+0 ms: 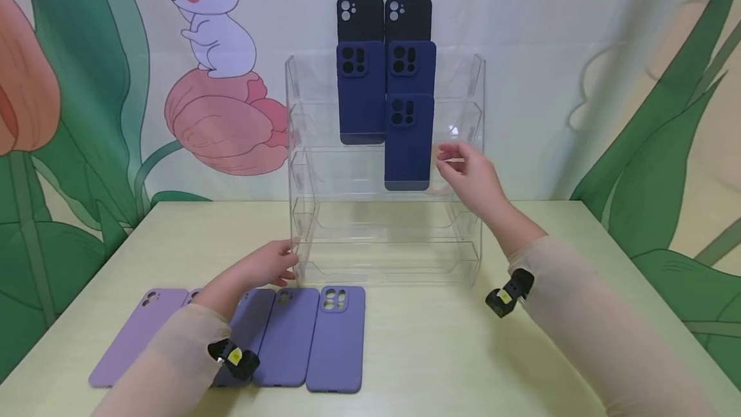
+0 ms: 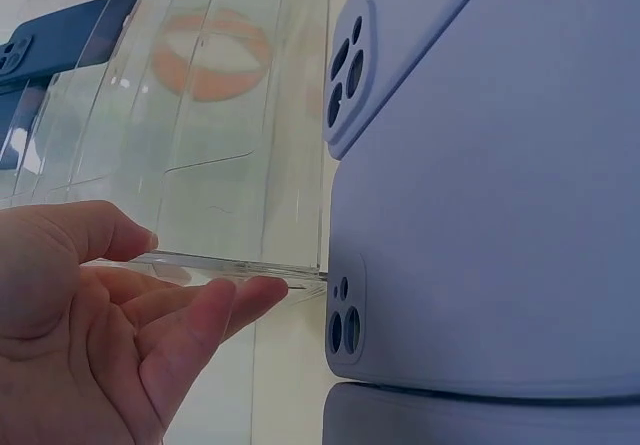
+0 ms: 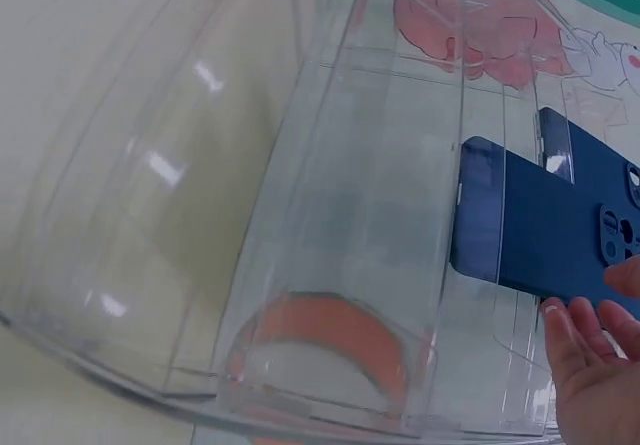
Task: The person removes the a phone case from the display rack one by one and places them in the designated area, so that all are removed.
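The right hand (image 1: 471, 176) hovered with loosely spread fingers (image 3: 578, 337), grasping nothing, just beside the lowest dark blue phone case (image 1: 408, 141), which stood upright in the clear acrylic rack (image 1: 301, 166). That case lay at about nine o'clock from the fingertips, its long axis vertical, camera cutout at the top; the right wrist view showed the fingertips at its edge, though whether they touched it could not be told. The right hand was clearly the nearer one to it.

The left hand (image 1: 269, 266) rested open at the rack's lower left corner, thumb and fingers (image 2: 215, 310) straight along the bottom edge of the acrylic, steadying rather than gripping. At six o'clock from that hand a row of lilac phone cases (image 1: 336, 340) lay flat on the pale surface (image 1: 440, 352), long axes running toward the rack.

Higher in the rack stood two more dark blue cases (image 1: 361, 92) and two black cases (image 1: 360, 18). No brand, label or writing could be read anywhere.
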### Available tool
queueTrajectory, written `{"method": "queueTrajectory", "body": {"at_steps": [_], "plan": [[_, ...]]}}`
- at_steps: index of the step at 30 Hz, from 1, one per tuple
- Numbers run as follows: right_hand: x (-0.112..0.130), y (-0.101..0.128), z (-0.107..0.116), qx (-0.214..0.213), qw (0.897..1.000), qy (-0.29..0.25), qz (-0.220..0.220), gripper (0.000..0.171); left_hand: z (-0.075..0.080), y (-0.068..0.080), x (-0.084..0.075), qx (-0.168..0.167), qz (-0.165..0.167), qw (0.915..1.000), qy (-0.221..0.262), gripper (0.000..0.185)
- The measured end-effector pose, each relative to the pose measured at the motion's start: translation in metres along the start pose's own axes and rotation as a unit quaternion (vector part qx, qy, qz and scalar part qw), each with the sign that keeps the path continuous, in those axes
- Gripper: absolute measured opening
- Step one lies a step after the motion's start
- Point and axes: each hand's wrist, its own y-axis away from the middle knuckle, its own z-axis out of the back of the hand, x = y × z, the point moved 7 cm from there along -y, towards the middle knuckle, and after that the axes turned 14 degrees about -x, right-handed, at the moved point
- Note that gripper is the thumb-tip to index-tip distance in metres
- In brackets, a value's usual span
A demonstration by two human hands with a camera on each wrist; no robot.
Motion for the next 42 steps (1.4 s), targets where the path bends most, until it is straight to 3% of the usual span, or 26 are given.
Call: {"method": "queueTrajectory", "body": {"at_steps": [8,16,22,27,31,42], "plan": [[0.000,-0.013,-0.011,0.020,0.999,-0.013,-0.024,0.050,0.000,-0.002,-0.002,0.006,-0.011,0.9999,0.011,0.051],[-0.005,-0.016,-0.025,0.016,0.999,-0.024,-0.039,0.050,0.002,0.001,0.002,-0.002,-0.011,0.9999,0.005,0.050],[0.002,-0.016,-0.028,-0.001,1.000,-0.006,-0.001,0.040,0.002,0.002,0.002,-0.005,-0.008,1.0000,0.002,0.049],[0.005,-0.015,-0.029,0.005,0.999,0.028,0.031,0.027,0.002,0.001,0.002,-0.006,-0.008,1.0000,0.002,0.048],[0.004,-0.014,-0.031,0.012,0.999,0.035,0.040,0.026,0.002,0.002,0.002,-0.004,-0.005,1.0000,0.000,0.048],[0.017,-0.012,-0.021,0.003,0.998,-0.035,0.046,0.029,0.001,0.002,0.002,0.002,-0.007,0.9999,0.007,0.050]]}}
